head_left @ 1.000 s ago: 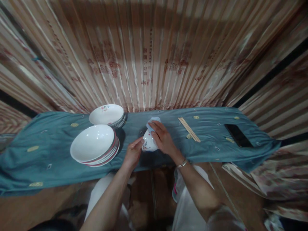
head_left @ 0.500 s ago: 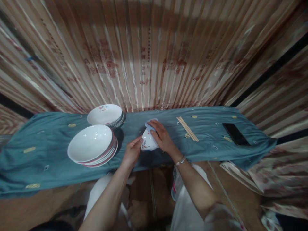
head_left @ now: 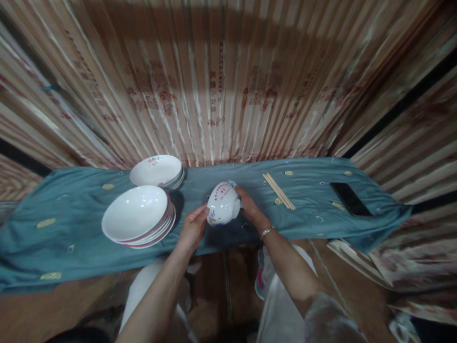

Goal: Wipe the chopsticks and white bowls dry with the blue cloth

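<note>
A white bowl (head_left: 223,205) with red lettering and a small floral print is tipped on its side above the table, its outer wall and foot facing me. My left hand (head_left: 194,223) pinches its rim at the left. My right hand (head_left: 247,202) is at the bowl's right side, closed around a light blue cloth (head_left: 232,184). Only a small piece of that cloth shows; the bowl hides the rest and most of the right fingertips.
A stack of large white bowls (head_left: 134,214) with red bands stands left of my hands, with a second bowl stack (head_left: 157,170) behind it. Chopsticks (head_left: 279,191) and a black phone (head_left: 350,198) lie to the right on the green tablecloth (head_left: 82,209). Pleated curtains (head_left: 228,85) hang behind.
The bowl has turned so its lettered outer wall and foot now show. My right hand has shifted down and right, from over the bowl to its side, and the cloth is mostly hidden.
</note>
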